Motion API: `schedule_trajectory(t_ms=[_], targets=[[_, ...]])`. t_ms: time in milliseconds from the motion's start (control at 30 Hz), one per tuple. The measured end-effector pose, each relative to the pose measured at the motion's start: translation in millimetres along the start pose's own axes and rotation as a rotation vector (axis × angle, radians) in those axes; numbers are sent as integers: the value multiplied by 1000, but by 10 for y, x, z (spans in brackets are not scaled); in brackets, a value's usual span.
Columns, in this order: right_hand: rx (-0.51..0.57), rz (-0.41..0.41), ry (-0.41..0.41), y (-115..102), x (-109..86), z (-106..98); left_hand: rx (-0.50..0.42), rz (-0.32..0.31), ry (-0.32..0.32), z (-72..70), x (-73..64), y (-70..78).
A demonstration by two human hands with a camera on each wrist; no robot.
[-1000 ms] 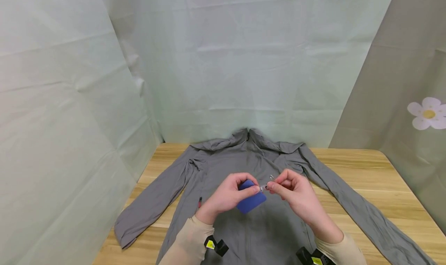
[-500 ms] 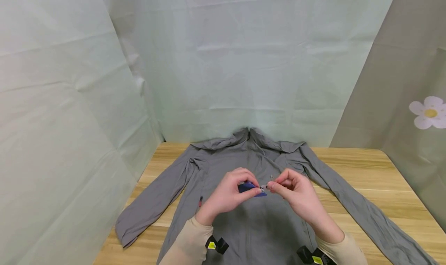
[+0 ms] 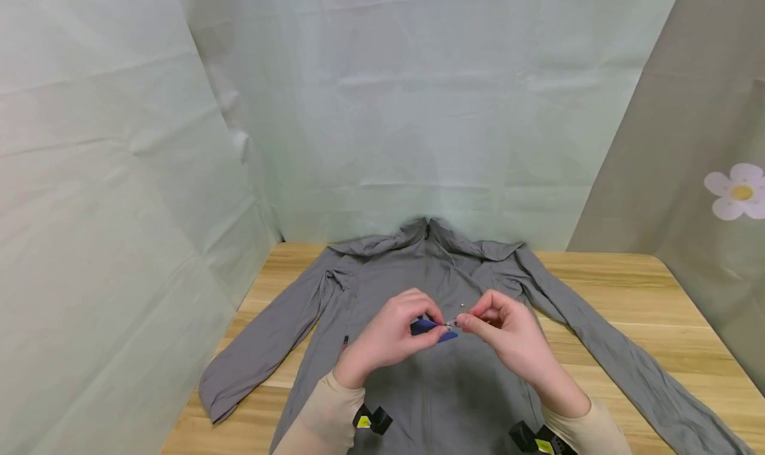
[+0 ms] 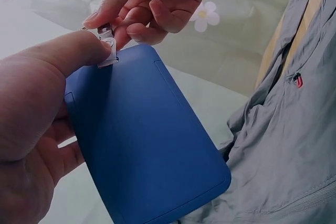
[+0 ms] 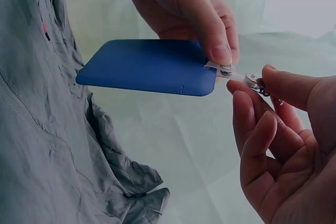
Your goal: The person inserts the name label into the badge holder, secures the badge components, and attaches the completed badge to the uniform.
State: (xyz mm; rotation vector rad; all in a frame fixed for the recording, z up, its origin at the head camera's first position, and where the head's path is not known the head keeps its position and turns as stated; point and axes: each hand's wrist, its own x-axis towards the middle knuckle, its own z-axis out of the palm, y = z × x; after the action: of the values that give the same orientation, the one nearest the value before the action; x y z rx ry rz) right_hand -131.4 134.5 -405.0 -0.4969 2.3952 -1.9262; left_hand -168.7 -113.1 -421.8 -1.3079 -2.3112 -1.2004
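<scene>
A blue card badge holder hangs by a short clear strap with a metal snap. My left hand pinches the strap where it joins the holder's top, the thumb over the snap. With thumb and index finger, my right hand pinches the small metal clip at the strap's other end. Its remaining fingers are loosely curled. Both hands are above a grey jacket spread flat, and the holder is seen nearly edge-on in the head view. The fingers partly hide the clip.
The jacket lies on a wooden table, its sleeves spread to both sides. It has a red zip pull. Pale cloth hangs behind the table and at the left. At the right is a cloth with a flower print.
The blue badge holder has tilted from showing its broad face to nearly edge-on in the head view. Both hands stay almost in place and keep their grips on the strap and clip.
</scene>
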Motion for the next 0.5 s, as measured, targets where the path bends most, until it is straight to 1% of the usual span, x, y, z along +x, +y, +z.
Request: schedule_trajectory(t_ms=[233,400,500], targets=[[-14,-39,7,-2,-1,25,18,13,-2,-4,6,1],[-35,-70,19,6,-5,43,57,13,-40,-12,13,15],[-46,-77,27,9,-8,52,68,24,-61,-10,16,16]])
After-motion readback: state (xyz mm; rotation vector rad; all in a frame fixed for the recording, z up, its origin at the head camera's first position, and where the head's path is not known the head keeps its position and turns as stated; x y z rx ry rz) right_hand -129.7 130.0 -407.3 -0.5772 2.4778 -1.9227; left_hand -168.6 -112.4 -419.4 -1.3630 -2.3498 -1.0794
